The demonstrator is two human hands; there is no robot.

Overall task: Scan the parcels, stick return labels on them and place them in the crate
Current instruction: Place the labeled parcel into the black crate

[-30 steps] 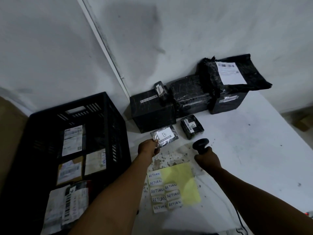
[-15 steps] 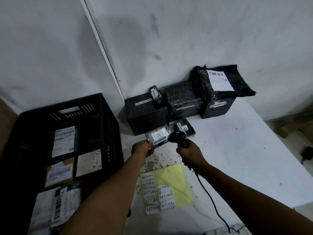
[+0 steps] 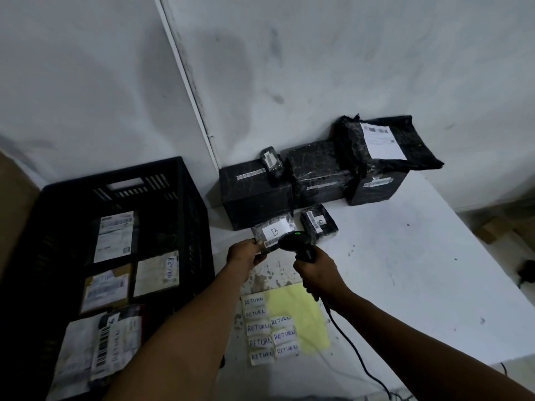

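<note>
My left hand (image 3: 246, 253) pinches the near left corner of a small flat black parcel (image 3: 270, 231) with a white label marked "B" and a barcode. My right hand (image 3: 314, 270) grips the handle of a black barcode scanner (image 3: 295, 241); its head sits right over the parcel's near edge and shows a green light. On the table in front of me lies a yellow sheet (image 3: 298, 316) carrying several white "RETURN" labels (image 3: 260, 328). The black crate (image 3: 185, 198) stands at the left with several labelled parcels (image 3: 113, 235) inside.
Against the wall stand three larger black boxes (image 3: 254, 198), a small black parcel (image 3: 272, 162) on top, and a black bag with a white label (image 3: 385, 140). Another small black parcel (image 3: 318, 222) lies beside the held one. The scanner's cable (image 3: 356, 351) trails toward me over the white table (image 3: 419, 270).
My right hand has brought the scanner from the table's middle left and up to the "B" parcel. A green light now shows on it. My left hand keeps holding the parcel.
</note>
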